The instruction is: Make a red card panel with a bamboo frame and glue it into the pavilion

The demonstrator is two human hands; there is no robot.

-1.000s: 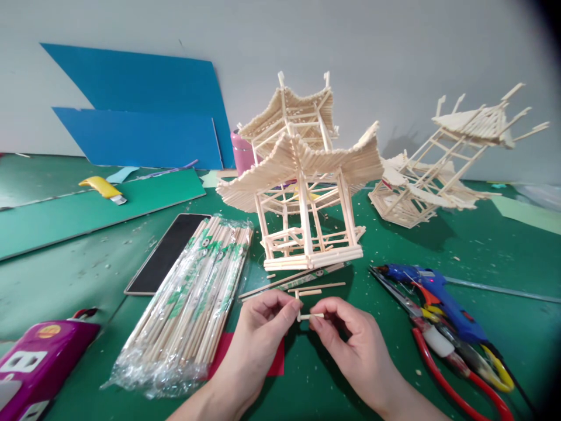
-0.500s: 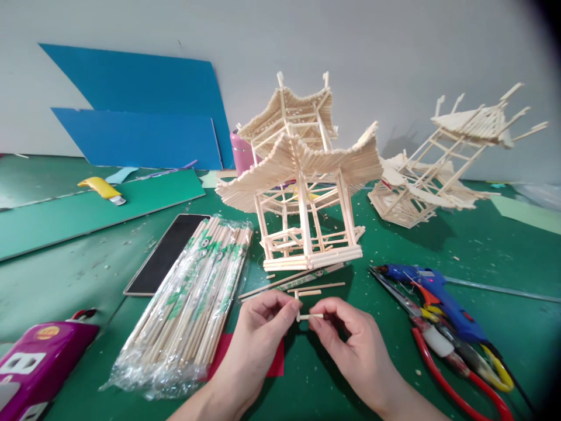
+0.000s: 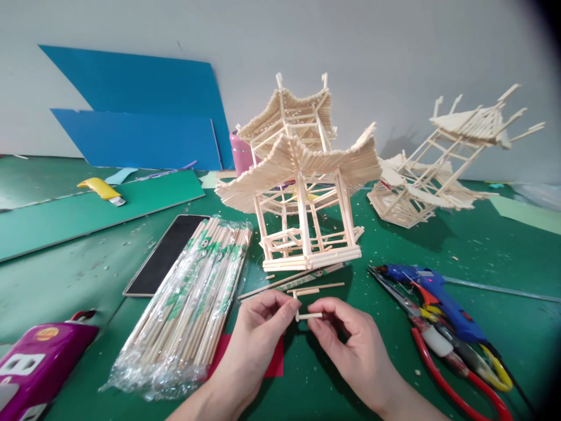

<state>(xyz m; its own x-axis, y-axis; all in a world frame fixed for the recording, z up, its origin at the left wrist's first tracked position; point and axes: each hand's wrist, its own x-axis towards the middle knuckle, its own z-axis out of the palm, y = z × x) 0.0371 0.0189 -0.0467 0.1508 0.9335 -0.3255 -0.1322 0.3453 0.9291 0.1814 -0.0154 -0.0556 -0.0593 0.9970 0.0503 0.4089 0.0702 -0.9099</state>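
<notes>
In front of me, my left hand (image 3: 267, 327) pinches a small frame of short wooden sticks (image 3: 297, 305) between thumb and index finger. The frame is U-shaped, with one short crosspiece and two sticks pointing right. My right hand (image 3: 350, 339) has its thumb and index finger closed about the end of the lower stick (image 3: 313, 316). Just beyond stands a pavilion model made of wooden sticks (image 3: 302, 204), two-tiered with curved roofs. Several loose sticks (image 3: 280, 283) and a printed chopstick wrapper (image 3: 311, 279) lie between it and my hands.
Left of my hands are a plastic pack of chopsticks (image 3: 188, 310), a phone (image 3: 162, 251) and a purple power strip (image 3: 48, 356). Pliers (image 3: 438, 351) and a blue glue gun (image 3: 442, 292) lie right. A second stick model (image 3: 433, 169) leans behind; blue boards (image 3: 144, 105) stand against the wall.
Both hands stay nearly in place around the small stick frame. The right fingers have shifted very slightly left; the whole view has moved a little.
</notes>
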